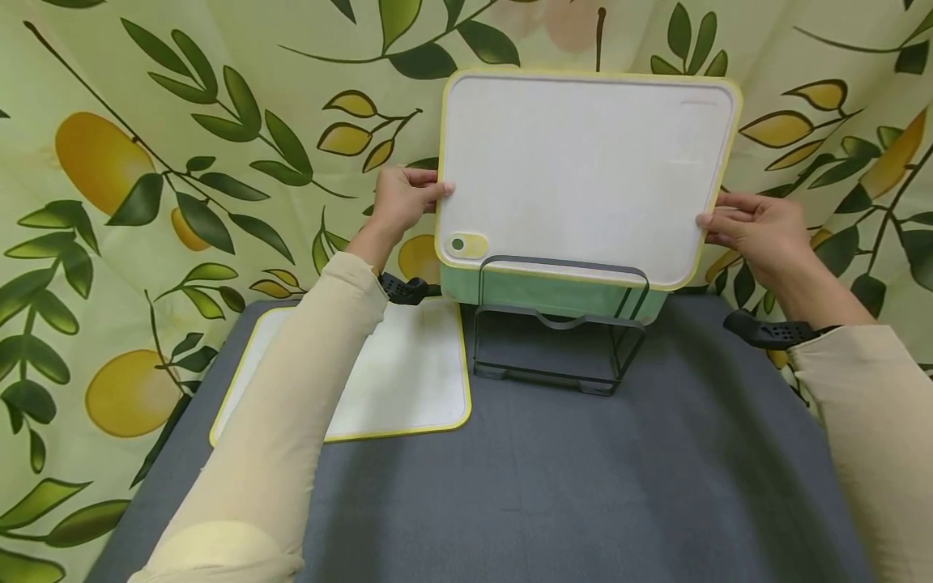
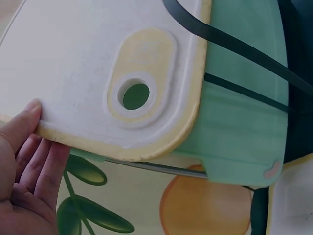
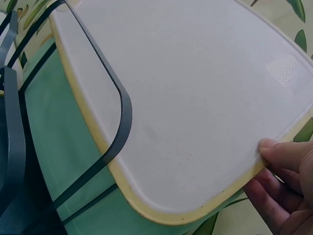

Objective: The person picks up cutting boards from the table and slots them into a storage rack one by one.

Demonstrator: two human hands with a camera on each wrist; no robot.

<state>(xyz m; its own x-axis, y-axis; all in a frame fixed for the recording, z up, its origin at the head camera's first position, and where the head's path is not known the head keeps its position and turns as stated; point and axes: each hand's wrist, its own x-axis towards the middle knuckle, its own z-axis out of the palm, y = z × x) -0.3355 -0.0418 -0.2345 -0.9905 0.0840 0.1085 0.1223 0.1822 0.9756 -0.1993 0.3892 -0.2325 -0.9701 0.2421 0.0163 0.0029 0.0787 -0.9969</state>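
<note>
Both hands hold a white cutting board (image 1: pixel 583 170) with a yellow rim, tilted slightly with its right side lower. My left hand (image 1: pixel 406 198) pinches its left edge, thumb on the front face, near a yellow oval inset with a round hole (image 2: pixel 136 95). My right hand (image 1: pixel 758 231) pinches the right edge, thumb in front and fingers behind. The board's lower edge sits behind the top bar of a dark wire rack (image 1: pixel 561 320). Behind the board, a green board (image 1: pixel 539 295) stands in the rack, its upper part hidden.
A second white board with a yellow rim (image 1: pixel 408 380) lies flat on the grey cloth-covered table (image 1: pixel 554 486), left of the rack and partly under my left forearm. A curtain with leaf and fruit print (image 1: pixel 291 48) hangs right behind the table.
</note>
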